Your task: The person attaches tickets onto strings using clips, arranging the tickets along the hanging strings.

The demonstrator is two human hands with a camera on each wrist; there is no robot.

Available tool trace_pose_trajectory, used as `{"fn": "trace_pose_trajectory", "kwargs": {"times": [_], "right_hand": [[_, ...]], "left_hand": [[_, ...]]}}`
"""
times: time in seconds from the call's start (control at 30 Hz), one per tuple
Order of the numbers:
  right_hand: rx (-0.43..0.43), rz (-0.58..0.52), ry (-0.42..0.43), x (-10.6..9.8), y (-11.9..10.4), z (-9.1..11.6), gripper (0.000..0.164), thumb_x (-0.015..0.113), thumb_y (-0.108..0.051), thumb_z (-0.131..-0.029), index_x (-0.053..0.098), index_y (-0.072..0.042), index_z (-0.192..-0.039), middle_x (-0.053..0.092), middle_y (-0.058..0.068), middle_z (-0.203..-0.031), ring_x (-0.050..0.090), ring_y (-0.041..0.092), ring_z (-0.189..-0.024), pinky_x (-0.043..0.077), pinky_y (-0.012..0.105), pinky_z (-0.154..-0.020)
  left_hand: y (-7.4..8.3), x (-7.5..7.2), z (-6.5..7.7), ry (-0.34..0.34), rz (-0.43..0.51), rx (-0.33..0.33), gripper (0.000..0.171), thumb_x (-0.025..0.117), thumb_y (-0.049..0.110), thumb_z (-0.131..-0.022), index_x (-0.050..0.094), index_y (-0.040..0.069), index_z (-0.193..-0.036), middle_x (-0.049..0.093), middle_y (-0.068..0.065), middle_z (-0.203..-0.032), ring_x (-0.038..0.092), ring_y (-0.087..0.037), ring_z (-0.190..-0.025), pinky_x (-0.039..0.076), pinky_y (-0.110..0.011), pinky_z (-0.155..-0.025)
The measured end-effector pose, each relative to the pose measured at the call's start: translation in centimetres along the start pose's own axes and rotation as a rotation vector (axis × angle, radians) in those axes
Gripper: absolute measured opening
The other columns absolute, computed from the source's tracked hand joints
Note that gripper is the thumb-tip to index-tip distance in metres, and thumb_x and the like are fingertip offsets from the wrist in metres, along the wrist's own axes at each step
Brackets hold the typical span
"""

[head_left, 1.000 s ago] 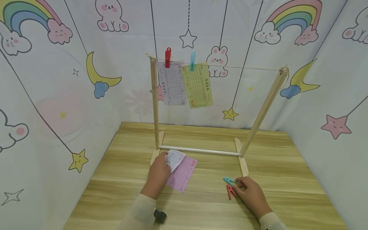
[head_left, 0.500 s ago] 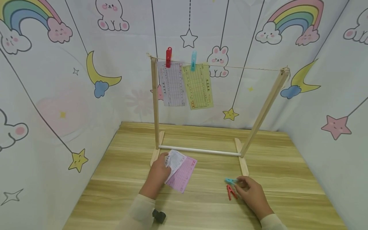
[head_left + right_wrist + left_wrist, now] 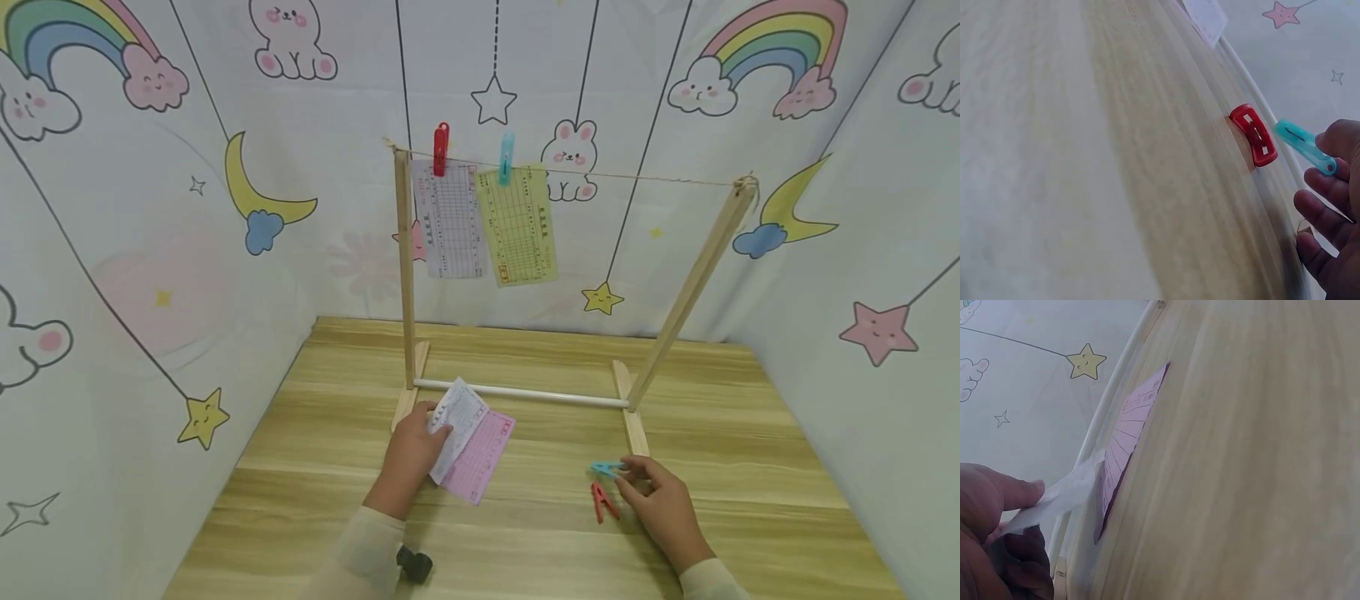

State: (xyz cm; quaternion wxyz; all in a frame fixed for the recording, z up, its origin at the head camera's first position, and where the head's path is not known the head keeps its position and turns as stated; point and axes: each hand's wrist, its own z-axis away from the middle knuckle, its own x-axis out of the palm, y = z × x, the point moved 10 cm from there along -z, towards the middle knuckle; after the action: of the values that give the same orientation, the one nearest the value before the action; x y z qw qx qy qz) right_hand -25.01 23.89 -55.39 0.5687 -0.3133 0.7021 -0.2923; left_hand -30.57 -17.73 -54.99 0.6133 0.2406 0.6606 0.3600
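Observation:
My left hand pinches a white printed slip by its left edge, thumb on top. Under it on the table lies a pink slip; in the left wrist view the white slip is lifted and the pink slip lies flat. With thumb and fingertips my right hand holds a light-blue clothespin, also plain in the right wrist view as a blue clothespin. A red clothespin lies on the table just beside that hand.
A wooden frame with a left post, right post and white bottom rod stands behind my hands. From its string hang a pale slip and a yellow slip, each clipped. A black object lies near my left sleeve.
The white slip in my left hand has risen and turned more upright off the pink one. My right hand has drawn the blue clothespin slightly up and right, away from the red one.

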Motion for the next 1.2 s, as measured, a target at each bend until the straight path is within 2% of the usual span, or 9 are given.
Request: {"fn": "trace_pose_trajectory", "kwargs": {"times": [0.17,0.3,0.4,0.57,0.7,0.87,1.0,1.2], "right_hand": [[-0.014,-0.002,0.013,-0.2,-0.1,-0.1,0.030,0.083,-0.010,-0.089,0.073,-0.008,-0.117,0.076,0.004,-0.103,0.068,0.006,-0.087,0.057,0.022,-0.070],[-0.019,-0.019,0.015,-0.4,-0.2,-0.2,0.029,0.082,-0.010,-0.089,0.073,-0.009,-0.116,0.075,0.003,-0.101,0.068,0.006,-0.082,0.057,0.023,-0.069],[-0.008,-0.022,0.018,-0.9,-0.6,-0.3,0.027,0.081,-0.013,-0.091,0.073,-0.010,-0.117,0.075,0.002,-0.100,0.066,0.009,-0.078,0.056,0.024,-0.069],[-0.006,-0.010,0.029,-2.5,-2.1,-1.0,0.027,0.079,-0.016,-0.093,0.073,-0.007,-0.119,0.076,0.005,-0.102,0.065,0.011,-0.081,0.054,0.023,-0.071],[-0.063,0.019,0.046,-4.5,-4.2,-2.0,0.030,0.078,-0.018,-0.095,0.073,-0.007,-0.122,0.076,0.006,-0.103,0.066,0.007,-0.085,0.055,0.021,-0.073],[-0.147,0.048,0.058,-7.5,-7.1,-3.3,0.032,0.074,-0.024,-0.099,0.071,-0.011,-0.128,0.073,0.006,-0.109,0.062,0.003,-0.089,0.052,0.017,-0.074],[-0.213,0.058,0.102,-10.3,-9.8,-4.7,0.033,0.074,-0.023,-0.098,0.072,-0.009,-0.128,0.073,0.008,-0.107,0.062,-0.002,-0.086,0.050,0.013,-0.073],[-0.251,0.067,0.179,-14.4,-13.3,-6.7,0.036,0.076,-0.027,-0.097,0.073,-0.010,-0.128,0.073,-0.001,-0.104,0.061,-0.011,-0.087,0.046,0.010,-0.074]], "left_hand": [[-0.4,0.0,-0.2,0.000,0.035,-0.021,0.036,0.077,0.019,-0.093,0.064,0.006,-0.125,0.070,-0.012,-0.101,0.064,-0.022,-0.080,0.054,-0.038,-0.067],[-0.4,-0.1,-0.1,-0.002,0.068,-0.011,0.018,0.077,0.016,-0.091,0.066,0.006,-0.103,0.070,-0.009,-0.093,0.063,-0.021,-0.075,0.053,-0.035,-0.062],[-0.3,-0.2,0.0,-0.004,0.110,-0.004,0.013,0.077,0.014,-0.090,0.066,0.007,-0.091,0.069,-0.007,-0.088,0.062,-0.021,-0.072,0.052,-0.034,-0.061],[0.4,-0.5,0.1,-0.005,0.143,0.020,0.009,0.077,0.014,-0.092,0.072,0.007,-0.092,0.072,-0.006,-0.088,0.064,-0.018,-0.070,0.054,-0.032,-0.059],[1.9,-1.5,0.1,0.006,0.154,0.035,0.011,0.075,0.016,-0.095,0.073,0.006,-0.093,0.073,-0.006,-0.088,0.063,-0.017,-0.071,0.053,-0.031,-0.059],[4.6,-3.2,0.1,0.012,0.221,0.064,0.015,0.074,0.019,-0.097,0.075,0.004,-0.097,0.073,-0.007,-0.088,0.065,-0.018,-0.071,0.055,-0.031,-0.058],[6.2,-4.5,-0.3,0.016,0.249,0.076,0.016,0.072,0.022,-0.099,0.074,0.007,-0.099,0.074,-0.007,-0.090,0.067,-0.019,-0.072,0.056,-0.031,-0.059],[8.3,-6.0,-1.2,0.029,0.305,0.115,0.018,0.073,0.024,-0.098,0.076,0.006,-0.103,0.075,-0.007,-0.093,0.070,-0.020,-0.075,0.058,-0.032,-0.062]]}}
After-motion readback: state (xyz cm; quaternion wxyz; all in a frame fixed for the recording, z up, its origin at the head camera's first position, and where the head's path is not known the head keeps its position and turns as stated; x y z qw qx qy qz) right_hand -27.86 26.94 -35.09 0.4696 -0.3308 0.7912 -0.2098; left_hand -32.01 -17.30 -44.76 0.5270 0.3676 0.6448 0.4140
